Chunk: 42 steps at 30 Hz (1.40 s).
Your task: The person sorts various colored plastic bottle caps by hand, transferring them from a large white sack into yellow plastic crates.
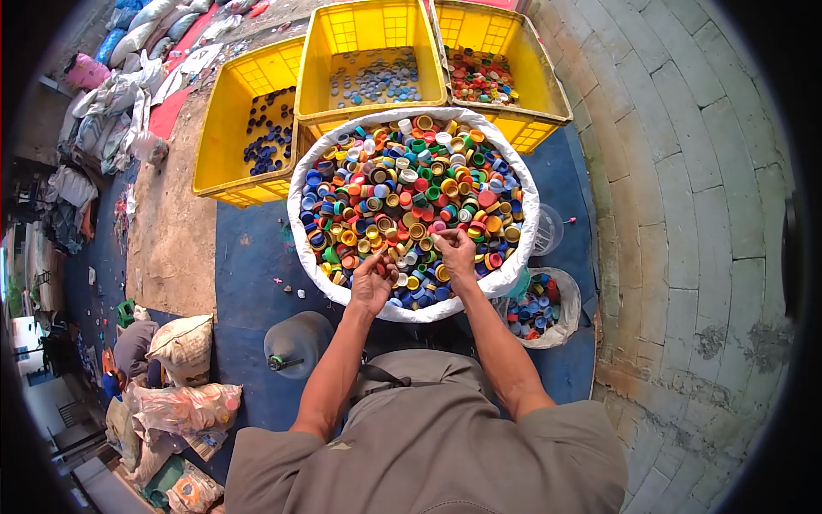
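Observation:
A round, white-rimmed sack (299, 224) is heaped with plastic bottle caps (402, 184) of many colours. Over the near part of the heap, my left hand (373, 284) has its fingers curled around what looks like a reddish bottle cap, partly covered by the fingers. To its right, my right hand (457, 254) reaches in with thumb and fingertips pinched together at a pale bottle cap. Both hands are low against the caps, a short way apart.
Beyond the sack stand three yellow crates: the left crate (210, 158) with dark blue caps, the middle crate (368, 27) with pale blue ones, the right crate (548, 81) with mostly red ones. A smaller sack (567, 313) of caps and a large bottle (300, 343) flank me.

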Each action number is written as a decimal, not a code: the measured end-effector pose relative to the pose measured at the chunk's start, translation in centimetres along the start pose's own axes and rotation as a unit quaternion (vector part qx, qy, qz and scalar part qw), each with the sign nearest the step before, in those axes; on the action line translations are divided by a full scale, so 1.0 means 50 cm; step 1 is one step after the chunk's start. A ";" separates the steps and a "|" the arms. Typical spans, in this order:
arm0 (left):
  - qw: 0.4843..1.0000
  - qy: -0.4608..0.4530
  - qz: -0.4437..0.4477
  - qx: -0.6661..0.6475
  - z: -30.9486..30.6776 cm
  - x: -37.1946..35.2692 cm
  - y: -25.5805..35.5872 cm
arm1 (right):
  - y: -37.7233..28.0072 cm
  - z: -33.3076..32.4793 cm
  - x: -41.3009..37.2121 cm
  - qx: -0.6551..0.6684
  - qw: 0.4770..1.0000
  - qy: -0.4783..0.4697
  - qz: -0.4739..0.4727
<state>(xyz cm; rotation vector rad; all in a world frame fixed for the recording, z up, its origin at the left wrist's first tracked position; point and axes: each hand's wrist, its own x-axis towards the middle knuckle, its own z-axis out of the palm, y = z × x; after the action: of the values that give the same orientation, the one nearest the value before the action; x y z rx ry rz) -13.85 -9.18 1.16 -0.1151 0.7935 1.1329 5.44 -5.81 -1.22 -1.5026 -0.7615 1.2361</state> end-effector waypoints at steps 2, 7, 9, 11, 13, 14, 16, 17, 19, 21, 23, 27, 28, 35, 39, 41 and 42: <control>1.000 0.001 -0.019 -0.005 -0.011 -0.020 0.005 | -0.024 0.021 0.026 -0.205 0.976 -0.008 -0.068; 0.997 0.074 0.008 0.015 -0.028 -0.061 0.011 | -0.013 0.069 0.085 -0.397 0.902 -0.048 -0.161; 0.996 0.079 0.022 0.025 -0.034 -0.071 0.018 | -0.023 0.085 0.090 -0.445 0.880 -0.041 -0.158; 0.995 0.077 0.037 0.049 -0.046 -0.080 0.022 | -0.033 0.097 0.094 -0.468 0.871 -0.054 -0.136; 0.987 0.113 0.060 0.094 -0.047 -0.083 0.021 | -0.028 0.105 0.102 -0.482 0.862 -0.058 -0.146; 0.984 0.123 0.064 0.115 -0.047 -0.085 0.023 | -0.026 0.108 0.105 -0.489 0.858 -0.062 -0.141; 0.976 0.139 0.077 0.150 -0.046 -0.083 0.022 | -0.015 0.111 0.111 -0.500 0.852 -0.055 -0.145; 0.970 0.136 0.087 0.179 -0.044 -0.082 0.022 | -0.009 0.111 0.113 -0.498 0.853 -0.053 -0.147; 0.957 0.130 0.108 0.236 -0.036 -0.079 0.023 | -0.011 0.109 0.111 -0.495 0.854 -0.047 -0.152; 0.934 0.115 0.129 0.312 -0.033 -0.067 0.025 | -0.012 0.104 0.110 -0.494 0.856 -0.056 -0.142; 0.901 0.102 0.173 0.385 -0.030 -0.042 0.017 | -0.012 0.096 0.107 -0.464 0.870 -0.067 -0.154; 0.733 0.067 0.317 0.598 -0.023 0.029 0.016 | -0.007 0.076 0.079 -0.126 0.987 -0.022 -0.098; 0.740 0.079 0.287 0.603 0.005 0.028 0.021 | -0.022 0.069 0.053 0.020 0.998 -0.034 -0.042; 0.523 -0.036 0.363 0.770 0.022 0.120 0.017 | -0.021 -0.026 -0.075 0.298 0.937 -0.061 0.170; 0.433 -0.034 0.324 0.840 0.025 0.142 0.016 | -0.025 -0.060 -0.116 0.361 0.909 -0.044 0.202; 0.401 -0.044 0.307 0.862 0.032 0.149 0.017 | -0.028 -0.071 -0.126 0.383 0.899 -0.060 0.202; 0.378 -0.042 0.297 0.876 0.037 0.150 0.017 | -0.030 -0.076 -0.129 0.393 0.894 -0.069 0.201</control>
<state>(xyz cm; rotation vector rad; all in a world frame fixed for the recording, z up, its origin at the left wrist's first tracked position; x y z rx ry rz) -12.20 -2.21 -1.87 2.1936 1.6199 0.3015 7.46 -12.35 2.17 -0.9085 0.0232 1.7038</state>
